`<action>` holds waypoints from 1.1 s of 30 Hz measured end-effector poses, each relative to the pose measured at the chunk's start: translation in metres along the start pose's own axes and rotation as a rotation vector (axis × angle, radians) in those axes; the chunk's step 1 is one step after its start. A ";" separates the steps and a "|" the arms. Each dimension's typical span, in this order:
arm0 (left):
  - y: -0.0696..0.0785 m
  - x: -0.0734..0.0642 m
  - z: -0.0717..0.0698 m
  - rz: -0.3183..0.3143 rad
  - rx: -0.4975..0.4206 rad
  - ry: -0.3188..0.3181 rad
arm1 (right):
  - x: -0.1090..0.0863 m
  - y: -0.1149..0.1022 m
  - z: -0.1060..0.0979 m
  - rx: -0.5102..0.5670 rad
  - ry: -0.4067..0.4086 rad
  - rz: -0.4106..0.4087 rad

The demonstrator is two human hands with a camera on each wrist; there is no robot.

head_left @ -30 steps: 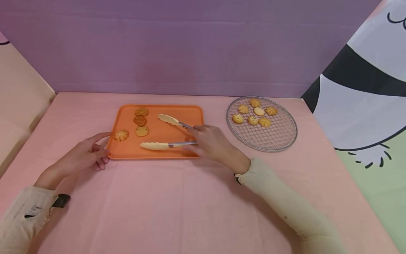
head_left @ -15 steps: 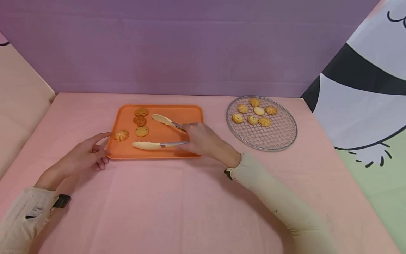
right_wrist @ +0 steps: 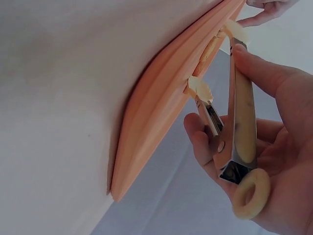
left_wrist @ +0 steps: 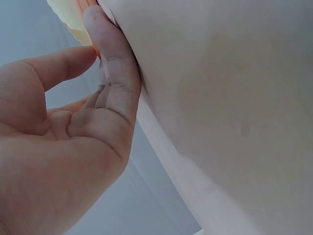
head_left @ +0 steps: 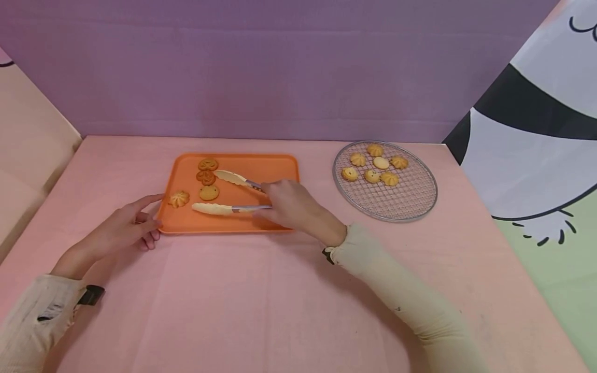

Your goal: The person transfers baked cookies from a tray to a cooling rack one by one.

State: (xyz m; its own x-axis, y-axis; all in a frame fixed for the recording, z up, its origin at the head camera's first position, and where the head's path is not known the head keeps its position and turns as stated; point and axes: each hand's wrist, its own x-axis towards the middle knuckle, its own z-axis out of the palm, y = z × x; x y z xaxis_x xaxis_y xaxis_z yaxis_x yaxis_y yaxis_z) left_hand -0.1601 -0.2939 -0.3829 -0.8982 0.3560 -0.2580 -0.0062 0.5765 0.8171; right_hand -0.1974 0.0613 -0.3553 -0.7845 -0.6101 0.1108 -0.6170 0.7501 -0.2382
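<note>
My right hand (head_left: 294, 204) grips a pair of tongs (head_left: 252, 208), metal with cream scalloped tips, low over the orange tray (head_left: 242, 160). The tongs' tips stand apart, one on each side of a round cookie (head_left: 209, 193). Two brown pretzel-shaped cookies (head_left: 206, 177) lie just behind it, the front one close by the upper tip. A swirled cookie (head_left: 179, 199) sits at the tray's left side. At the tray's front left corner, my left hand (head_left: 121, 225) touches the edge with forefinger and thumb, its other fingers bent. In the right wrist view the tongs' ring end (right_wrist: 252, 193) shows beside the palm.
A round wire rack (head_left: 410, 197) with several small cookies (head_left: 389, 179) stands right of the tray. All of it rests on a pink-covered table (head_left: 266, 300). Behind rises a purple backdrop (head_left: 261, 77), and printed cloth (head_left: 536, 155) hangs at the right.
My right hand has moved left with the tongs, bringing their tips to both sides of the round cookie. The tips have drawn slightly closer together. My left hand has stayed put.
</note>
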 end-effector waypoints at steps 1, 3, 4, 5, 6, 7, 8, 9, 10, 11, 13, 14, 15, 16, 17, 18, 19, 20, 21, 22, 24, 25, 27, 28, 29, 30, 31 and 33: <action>0.000 0.000 0.000 0.001 -0.003 -0.001 | 0.000 -0.001 0.000 -0.015 0.006 -0.002; 0.000 0.000 0.000 0.004 -0.006 -0.001 | 0.000 -0.002 0.001 -0.037 0.021 0.000; 0.001 -0.001 0.000 0.003 -0.009 -0.001 | 0.000 -0.002 0.001 -0.051 0.028 0.001; 0.001 -0.001 0.000 0.002 -0.010 -0.001 | 0.000 -0.003 0.002 -0.060 0.034 0.003; 0.001 -0.001 0.000 0.004 -0.012 -0.002 | 0.000 -0.003 0.002 -0.066 0.041 0.004; 0.001 -0.001 0.000 0.008 -0.011 -0.002 | -0.001 -0.004 0.003 -0.075 0.046 0.003; 0.001 0.000 0.000 0.008 -0.011 -0.001 | -0.001 -0.004 0.003 -0.081 0.052 0.003; 0.001 0.000 0.000 0.007 -0.011 0.000 | -0.001 -0.005 0.003 -0.085 0.056 0.001; 0.001 0.000 0.000 0.009 -0.010 -0.001 | -0.001 -0.005 0.003 -0.091 0.056 0.001; 0.001 0.000 0.000 0.011 -0.009 0.000 | -0.002 -0.006 0.003 -0.096 0.057 -0.002; 0.002 0.000 0.000 0.014 -0.006 0.002 | -0.002 -0.007 0.003 -0.117 0.055 -0.005; 0.002 0.000 0.000 0.013 -0.002 0.003 | -0.003 -0.008 0.003 -0.126 0.055 -0.005; 0.003 0.000 0.000 0.014 0.001 0.004 | -0.003 -0.008 0.002 -0.135 0.054 -0.004; 0.003 0.000 0.000 0.012 0.004 0.005 | -0.003 -0.008 0.002 -0.144 0.053 -0.005; 0.003 0.000 0.000 0.012 0.005 0.005 | -0.003 -0.008 0.003 -0.153 0.056 -0.007; 0.003 0.000 0.001 0.010 0.008 0.006 | -0.004 -0.009 0.003 -0.160 0.057 -0.008; 0.003 0.000 0.001 0.007 0.010 0.006 | -0.004 -0.009 0.003 -0.160 0.057 -0.008; 0.003 0.000 0.001 0.006 0.012 0.006 | -0.004 -0.009 0.003 -0.161 0.057 -0.009; 0.002 0.000 0.001 0.004 0.013 0.006 | -0.004 -0.009 0.004 -0.160 0.056 -0.010; 0.002 0.000 0.001 0.002 0.014 0.006 | -0.005 -0.009 0.004 -0.161 0.057 -0.012; 0.002 0.000 0.001 0.000 0.018 0.007 | -0.005 -0.009 0.005 -0.163 0.059 -0.015; 0.001 0.000 0.001 -0.001 0.019 0.007 | -0.005 -0.009 0.005 -0.165 0.061 -0.018; 0.001 0.001 0.002 -0.003 0.021 0.008 | -0.006 -0.009 0.005 -0.168 0.067 -0.023; 0.001 0.001 0.002 -0.005 0.021 0.008 | -0.006 -0.009 0.006 -0.167 0.071 -0.025; 0.001 0.001 0.002 -0.006 0.022 0.008 | -0.007 -0.008 0.006 -0.165 0.075 -0.029; 0.001 0.001 0.002 -0.011 0.021 0.009 | -0.007 -0.008 0.006 -0.165 0.079 -0.033; 0.000 0.001 0.002 -0.012 0.022 0.010 | -0.007 -0.007 0.006 -0.166 0.084 -0.038; 0.000 0.001 0.001 -0.013 0.024 0.011 | -0.008 -0.006 0.006 -0.169 0.094 -0.049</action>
State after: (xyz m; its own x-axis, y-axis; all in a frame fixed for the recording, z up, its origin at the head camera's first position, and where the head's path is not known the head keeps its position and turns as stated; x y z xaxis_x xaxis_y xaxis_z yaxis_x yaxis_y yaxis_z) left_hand -0.1603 -0.2925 -0.3838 -0.9029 0.3404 -0.2626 -0.0072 0.5987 0.8009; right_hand -0.1869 0.0600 -0.3610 -0.7507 -0.6265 0.2093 -0.6501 0.7569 -0.0660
